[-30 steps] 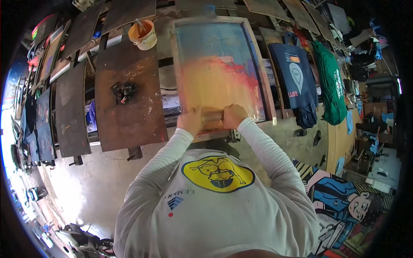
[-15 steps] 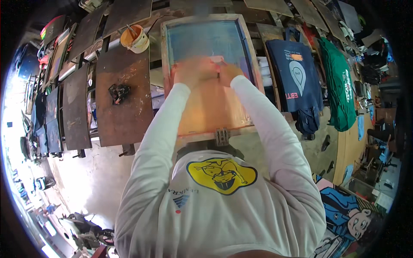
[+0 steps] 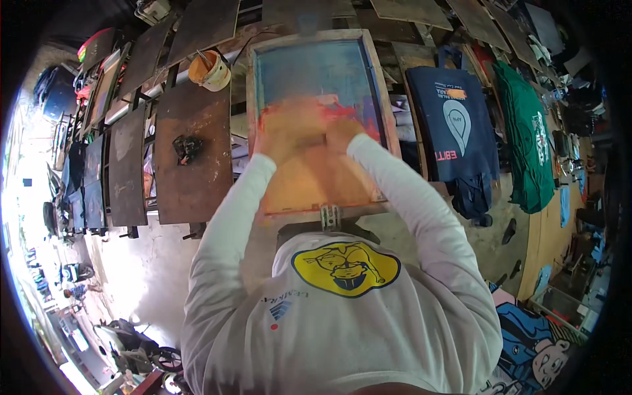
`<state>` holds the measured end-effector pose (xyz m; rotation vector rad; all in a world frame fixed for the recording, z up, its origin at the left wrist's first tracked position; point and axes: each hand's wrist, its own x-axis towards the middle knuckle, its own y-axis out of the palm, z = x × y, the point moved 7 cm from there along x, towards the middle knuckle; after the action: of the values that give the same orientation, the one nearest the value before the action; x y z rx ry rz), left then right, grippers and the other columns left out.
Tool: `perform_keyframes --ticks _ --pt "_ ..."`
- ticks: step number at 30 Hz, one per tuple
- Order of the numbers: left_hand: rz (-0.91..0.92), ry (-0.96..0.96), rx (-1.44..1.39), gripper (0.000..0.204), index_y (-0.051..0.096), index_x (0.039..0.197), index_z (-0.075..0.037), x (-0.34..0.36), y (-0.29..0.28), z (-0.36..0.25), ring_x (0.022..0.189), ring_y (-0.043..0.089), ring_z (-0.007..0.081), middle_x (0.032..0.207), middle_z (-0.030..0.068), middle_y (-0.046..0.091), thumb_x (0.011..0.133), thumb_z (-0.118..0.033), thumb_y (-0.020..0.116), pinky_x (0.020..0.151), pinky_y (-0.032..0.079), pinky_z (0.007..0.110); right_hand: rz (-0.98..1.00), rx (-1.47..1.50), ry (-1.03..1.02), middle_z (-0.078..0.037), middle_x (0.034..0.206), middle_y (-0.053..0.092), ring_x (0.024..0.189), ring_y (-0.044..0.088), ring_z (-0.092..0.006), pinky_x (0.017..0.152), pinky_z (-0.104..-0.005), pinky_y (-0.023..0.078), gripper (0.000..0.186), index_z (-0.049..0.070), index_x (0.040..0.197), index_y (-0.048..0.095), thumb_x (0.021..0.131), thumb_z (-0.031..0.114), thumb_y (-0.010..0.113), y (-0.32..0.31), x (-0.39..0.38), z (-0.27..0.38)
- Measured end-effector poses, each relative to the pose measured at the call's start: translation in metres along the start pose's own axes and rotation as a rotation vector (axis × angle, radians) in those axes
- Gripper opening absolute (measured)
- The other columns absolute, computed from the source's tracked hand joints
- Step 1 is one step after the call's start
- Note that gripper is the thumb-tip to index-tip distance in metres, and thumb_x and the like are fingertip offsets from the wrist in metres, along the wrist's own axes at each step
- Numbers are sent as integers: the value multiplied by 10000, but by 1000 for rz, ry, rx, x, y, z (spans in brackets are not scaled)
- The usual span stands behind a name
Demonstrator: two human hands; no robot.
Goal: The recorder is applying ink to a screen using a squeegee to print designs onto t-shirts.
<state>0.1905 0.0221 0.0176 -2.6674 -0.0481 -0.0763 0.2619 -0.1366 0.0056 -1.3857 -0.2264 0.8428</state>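
Both my hands are pressed side by side on the orange-smeared mesh of the wood-framed printing screen [image 3: 316,118], my left hand [image 3: 284,135] and right hand [image 3: 342,135] blurred, so I cannot tell their grip. The screen lies straight ahead of me. A brown board [image 3: 191,151] lies left of it, a navy shirt [image 3: 454,125] right, an orange ink tub [image 3: 209,71] beyond.

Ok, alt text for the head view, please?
Both hands, left hand and right hand, press side by side on a wooden-framed printing screen smeared with orange ink. A paint bucket and dark T-shirt flank it.
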Motion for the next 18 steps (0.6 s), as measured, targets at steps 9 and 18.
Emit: perform_keyframes --ticks 9,18 --pt "-293 484 833 442 635 1040 -168 44 -4 24 858 687 343 924 134 712 734 -454 776 723 547 473 -208 27 -17 -211 1113 684 1032 668 -377 855 -490 544 304 80 1080 683 827 216 585 -1 43 -11" --pt "245 -63 785 465 622 984 -91 -88 14 -8 847 701 344 893 169 709 764 -486 731 747 554 480 76 94 96 -252 859 701 842 701 -399 774 -494 564 335 16 809 730 743 340 673 38 -92 51"
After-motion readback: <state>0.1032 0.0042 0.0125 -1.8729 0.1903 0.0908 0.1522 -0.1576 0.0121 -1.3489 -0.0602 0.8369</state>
